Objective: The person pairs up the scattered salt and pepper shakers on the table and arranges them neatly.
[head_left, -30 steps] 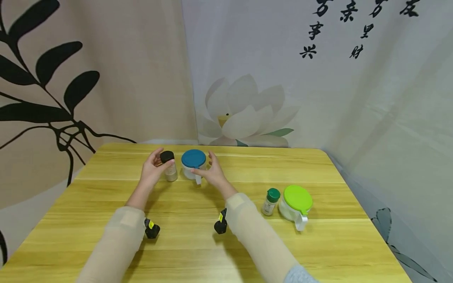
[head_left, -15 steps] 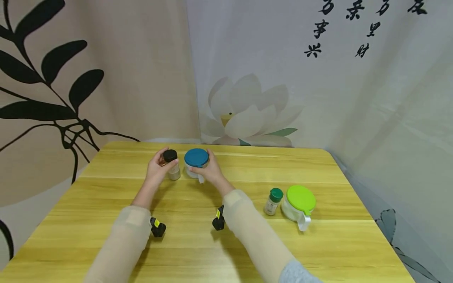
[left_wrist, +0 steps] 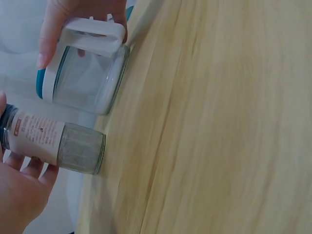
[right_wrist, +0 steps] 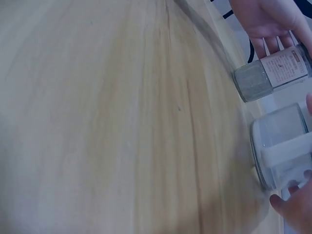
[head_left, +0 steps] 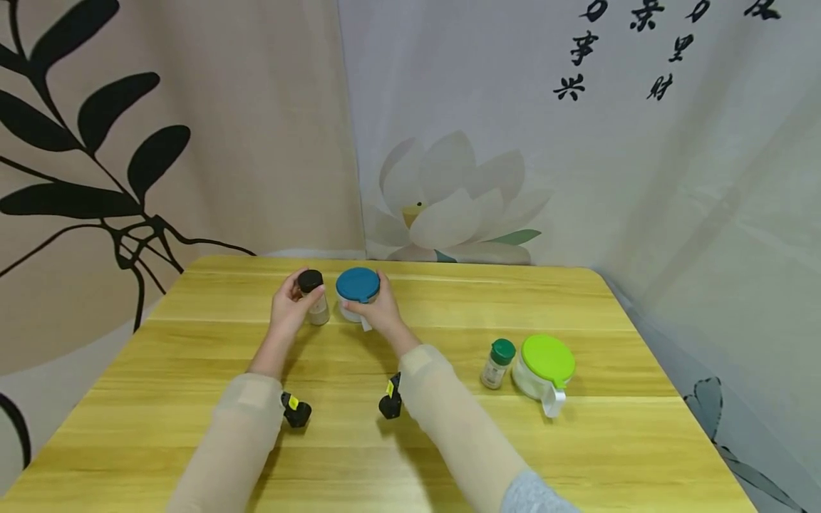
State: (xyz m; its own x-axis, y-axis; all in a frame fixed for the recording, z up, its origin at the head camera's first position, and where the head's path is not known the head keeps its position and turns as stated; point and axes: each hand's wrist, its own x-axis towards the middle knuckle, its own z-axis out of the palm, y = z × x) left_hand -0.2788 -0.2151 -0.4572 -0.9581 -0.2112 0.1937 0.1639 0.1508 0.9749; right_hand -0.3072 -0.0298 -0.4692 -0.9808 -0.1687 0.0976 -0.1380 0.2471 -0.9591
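My left hand [head_left: 287, 308] grips a small glass spice jar [head_left: 318, 311] with a black lid, thumb in front and fingers behind. In the left wrist view, the spice jar [left_wrist: 80, 148] shows a printed label and a greyish lower part. To its right, my right hand [head_left: 383, 311] holds a clear glass seasoning pot [head_left: 357, 284] with a blue lid and white handle, thumb and fingers on either side. The seasoning pot [right_wrist: 280, 146] shows its handle in the right wrist view. Both containers stand at the far side of the table, a small gap apart.
On the table [head_left: 359, 470], a green-lidded spice jar [head_left: 494, 366] and a lime-lidded seasoning pot [head_left: 546, 361] with a white handle stand close together at right. A printed curtain [head_left: 449, 92] hangs behind the far edge.
My right hand has closed in from spread fingers onto the blue-lidded seasoning pot. My left fingers stay round the spice jar. The whole head view has shifted slightly.
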